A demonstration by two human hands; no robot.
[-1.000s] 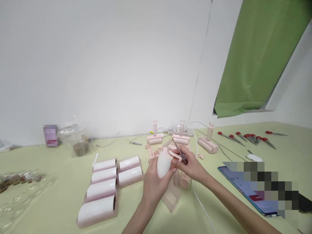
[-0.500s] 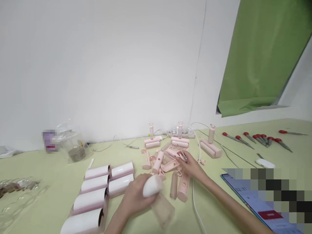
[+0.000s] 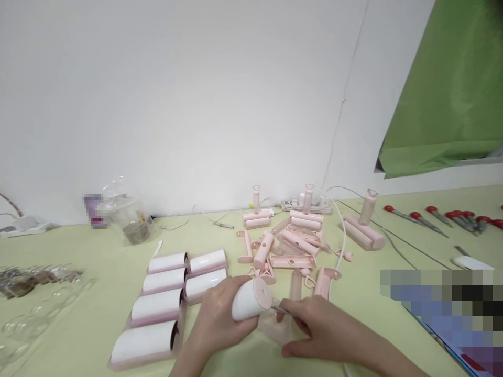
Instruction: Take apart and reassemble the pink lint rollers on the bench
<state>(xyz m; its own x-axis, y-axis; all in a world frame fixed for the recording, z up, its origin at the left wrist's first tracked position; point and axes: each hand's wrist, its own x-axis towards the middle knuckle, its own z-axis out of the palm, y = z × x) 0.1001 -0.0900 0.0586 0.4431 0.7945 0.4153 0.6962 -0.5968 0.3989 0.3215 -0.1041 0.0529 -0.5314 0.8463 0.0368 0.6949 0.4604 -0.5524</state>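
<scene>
Fingers (image 3: 222, 289) of left hand (image 3: 216, 324) wrap white roller (image 3: 245, 305); right hand (image 3: 320, 330) at its end.

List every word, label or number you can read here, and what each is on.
None can be read. The screen at the right edge is blurred out, as is the purple jar by the wall. The white rolls, the roll in the left hand and the pink parts show no print.

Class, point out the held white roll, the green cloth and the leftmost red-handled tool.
white roll (image 3: 244, 303): head view, its white side.
green cloth (image 3: 451, 94): head view, middle of the fabric.
red-handled tool (image 3: 389, 209): head view, its red handle.
</scene>
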